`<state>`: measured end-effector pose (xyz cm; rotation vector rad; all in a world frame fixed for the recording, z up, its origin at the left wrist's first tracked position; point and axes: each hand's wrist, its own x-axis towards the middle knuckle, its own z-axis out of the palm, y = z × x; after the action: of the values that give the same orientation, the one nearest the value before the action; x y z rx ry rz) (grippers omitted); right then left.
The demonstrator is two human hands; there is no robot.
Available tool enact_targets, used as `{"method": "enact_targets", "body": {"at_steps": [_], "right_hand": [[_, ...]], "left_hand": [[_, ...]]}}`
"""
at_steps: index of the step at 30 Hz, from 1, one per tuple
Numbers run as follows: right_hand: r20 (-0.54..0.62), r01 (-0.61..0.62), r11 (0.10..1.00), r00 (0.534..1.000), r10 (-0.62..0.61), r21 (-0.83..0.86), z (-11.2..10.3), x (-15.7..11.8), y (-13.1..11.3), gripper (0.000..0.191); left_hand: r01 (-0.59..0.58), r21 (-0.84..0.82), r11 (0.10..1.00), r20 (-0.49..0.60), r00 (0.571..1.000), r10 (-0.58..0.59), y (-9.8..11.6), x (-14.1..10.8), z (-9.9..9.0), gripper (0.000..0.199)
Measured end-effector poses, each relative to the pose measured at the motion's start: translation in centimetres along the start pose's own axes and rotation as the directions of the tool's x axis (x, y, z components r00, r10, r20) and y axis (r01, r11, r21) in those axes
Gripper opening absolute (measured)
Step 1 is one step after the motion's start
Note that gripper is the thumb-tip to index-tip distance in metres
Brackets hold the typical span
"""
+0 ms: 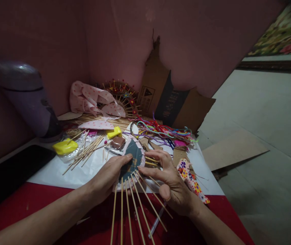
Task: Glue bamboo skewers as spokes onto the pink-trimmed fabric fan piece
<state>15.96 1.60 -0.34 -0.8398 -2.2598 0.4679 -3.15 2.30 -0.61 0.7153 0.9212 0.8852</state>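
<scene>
the person's left hand is clamped on a small round disc, thumb flat on its dark blue-grey face and fingers tucked beneath, and from where i stand it is held over the near edge of the white sheet on the red table. a pale pink band runs along the disc's rim, and thin wooden sticks fan out from it toward the person, with a few more jutting out on the right side. the right hand comes in from that side, its fingers apart, the forefinger reaching the rim where the sticks begin; i can't quite tell, in this dim light, whether it presses on one. just beside that hand lies a flower-patterned piece, and a clear tube rests below on the red. beyond the disc there's a brown packet with a yellow block close behind it, loose sticks scattered to the left near a yellow packet, and a tangle of bright fuzzy stems to the right. at the back, a crumpled dotted cloth sits near torn cardboard leaning against the pink wall.
</scene>
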Motion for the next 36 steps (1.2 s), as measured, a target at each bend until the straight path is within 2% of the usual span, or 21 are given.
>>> {"method": "enact_targets", "body": {"at_steps": [7,11,14,16,27,32,36], "right_hand": [[-0.109,-0.046,0.993,0.992,0.058,0.112,-0.39,-0.50,0.00,0.061],[-0.156,0.073,0.996,0.986,-0.065,0.050,-0.58,-0.44,-0.41,0.059],[-0.108,0.157,0.985,0.980,-0.165,-0.075,-0.60,-0.32,-0.56,0.061],[-0.082,0.172,0.978,0.980,-0.182,-0.119,-0.58,-0.35,-0.52,0.063],[-0.100,0.108,0.994,0.989,-0.111,-0.033,-0.69,-0.28,-0.50,0.064],[-0.156,0.030,0.998,0.988,-0.021,0.053,-0.81,-0.41,-0.52,0.064],[-0.127,-0.043,0.991,0.990,0.059,0.126,-0.70,-0.54,-0.31,0.068]], "left_hand": [[-0.002,-0.044,0.999,0.076,0.997,0.005,0.01,0.35,-0.36,0.025],[-0.045,-0.039,0.998,0.099,0.994,0.049,-0.21,0.59,-0.70,0.022],[-0.052,-0.035,0.998,0.098,0.994,0.055,-0.25,0.62,-0.76,0.024],[-0.058,-0.022,0.998,0.087,0.994,0.060,-0.22,0.62,-0.74,0.025],[-0.052,-0.011,0.999,0.087,0.995,0.053,-0.23,0.60,-0.81,0.026],[-0.047,-0.011,0.999,0.083,0.995,0.047,-0.08,0.57,-0.67,0.022],[-0.052,-0.002,0.999,0.030,0.998,0.052,0.00,0.48,-0.46,0.018]]}}
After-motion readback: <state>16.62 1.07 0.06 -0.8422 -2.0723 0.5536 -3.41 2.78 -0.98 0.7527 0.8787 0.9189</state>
